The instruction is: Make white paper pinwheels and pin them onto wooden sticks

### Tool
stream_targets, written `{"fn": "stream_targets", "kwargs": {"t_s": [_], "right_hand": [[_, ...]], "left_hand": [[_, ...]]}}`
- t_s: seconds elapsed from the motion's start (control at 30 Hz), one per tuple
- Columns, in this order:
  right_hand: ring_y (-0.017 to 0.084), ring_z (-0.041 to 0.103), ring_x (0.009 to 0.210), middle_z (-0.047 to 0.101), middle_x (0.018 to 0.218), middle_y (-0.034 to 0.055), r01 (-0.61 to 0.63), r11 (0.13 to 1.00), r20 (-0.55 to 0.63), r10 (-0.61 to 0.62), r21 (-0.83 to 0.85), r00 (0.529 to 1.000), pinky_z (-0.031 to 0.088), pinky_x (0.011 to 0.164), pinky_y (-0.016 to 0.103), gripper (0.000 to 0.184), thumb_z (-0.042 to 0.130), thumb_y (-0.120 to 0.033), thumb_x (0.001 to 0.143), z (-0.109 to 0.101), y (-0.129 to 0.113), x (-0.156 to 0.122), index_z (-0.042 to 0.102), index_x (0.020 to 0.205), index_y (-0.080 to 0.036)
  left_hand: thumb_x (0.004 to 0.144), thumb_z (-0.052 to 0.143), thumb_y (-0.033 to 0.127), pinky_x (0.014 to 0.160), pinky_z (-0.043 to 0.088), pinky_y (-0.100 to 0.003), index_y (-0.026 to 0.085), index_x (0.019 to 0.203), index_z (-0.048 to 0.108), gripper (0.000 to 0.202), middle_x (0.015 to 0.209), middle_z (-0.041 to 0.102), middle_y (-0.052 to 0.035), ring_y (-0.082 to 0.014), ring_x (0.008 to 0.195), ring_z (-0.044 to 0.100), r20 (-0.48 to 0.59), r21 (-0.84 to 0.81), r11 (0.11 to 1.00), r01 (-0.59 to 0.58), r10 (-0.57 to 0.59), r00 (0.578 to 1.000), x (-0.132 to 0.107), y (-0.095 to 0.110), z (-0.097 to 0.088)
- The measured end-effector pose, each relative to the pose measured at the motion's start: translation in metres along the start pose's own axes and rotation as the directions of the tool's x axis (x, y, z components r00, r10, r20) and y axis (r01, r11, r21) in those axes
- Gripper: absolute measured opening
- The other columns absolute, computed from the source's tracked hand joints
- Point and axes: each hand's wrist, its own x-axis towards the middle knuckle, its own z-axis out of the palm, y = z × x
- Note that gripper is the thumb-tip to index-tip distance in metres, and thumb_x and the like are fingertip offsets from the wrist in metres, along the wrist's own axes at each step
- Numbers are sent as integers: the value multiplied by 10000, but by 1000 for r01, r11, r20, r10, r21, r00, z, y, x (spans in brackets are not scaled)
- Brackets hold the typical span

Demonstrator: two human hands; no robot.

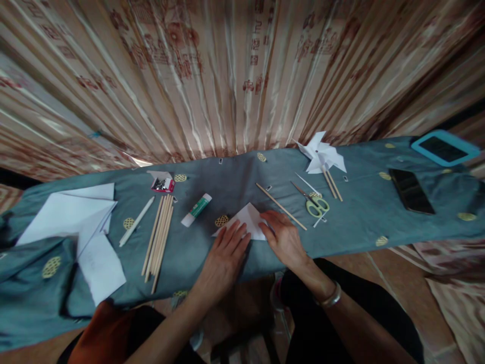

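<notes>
A folded white paper (248, 218) lies on the blue cloth of the table (212, 263) in front of me. My left hand (223, 255) lies flat on its left part, fingers stretched out. My right hand (282, 237) presses on the paper's right edge with fingers together and extended. A single wooden stick (281, 206) lies just beyond my right hand. Neither hand holds anything.
A bundle of wooden sticks (158, 237), a white pen (136, 221), a glue stick (196, 209) and a pin box (162, 183) lie left. White sheets (76, 217) sit far left. Scissors (314, 201), a paper pinwheel (322, 156), a phone (411, 190) and a tablet (445, 147) are right.
</notes>
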Motion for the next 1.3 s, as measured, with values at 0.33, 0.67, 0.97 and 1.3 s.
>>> {"fn": "stream_targets", "kwargs": {"t_s": [0.33, 0.67, 0.97, 1.3], "right_hand": [[263, 657, 1001, 701, 1097, 150, -9, 999, 9, 9, -37, 1000, 514, 908, 391, 286, 462, -283, 958, -1, -1, 1, 690, 1053, -140], [259, 652, 985, 702, 1094, 132, 3, 999, 23, -2, -52, 1000, 520, 896, 396, 266, 457, -260, 955, -2, -1, 1, 688, 1038, -158], [261, 637, 1006, 695, 1107, 124, 11, 997, 32, -9, -79, 999, 508, 915, 404, 247, 466, -250, 952, -2, -1, 1, 683, 1042, -173], [258, 629, 1023, 695, 1107, 126, 16, 997, 32, -13, -73, 999, 502, 935, 417, 278, 433, -254, 968, -2, -2, 1, 686, 1047, -168]], "left_hand": [[930, 534, 257, 1108, 383, -540, 147, 1378, 467, 466, 1479, 468, -150, -317, 1402, 379, 149, -23, 999, 30, -26, 988, -3, 6, 5], [951, 486, 280, 1135, 344, -515, 172, 1452, 368, 526, 1510, 429, -137, -283, 1429, 337, 136, -38, 998, 48, -43, 990, -6, 4, 11], [949, 489, 319, 1137, 338, -512, 147, 1445, 371, 538, 1500, 440, -149, -283, 1424, 346, 140, -37, 998, 53, -48, 989, -5, 4, 12], [940, 514, 308, 1125, 359, -519, 131, 1420, 404, 523, 1483, 460, -157, -293, 1407, 376, 145, -32, 998, 45, -40, 989, -3, 5, 9]]}}
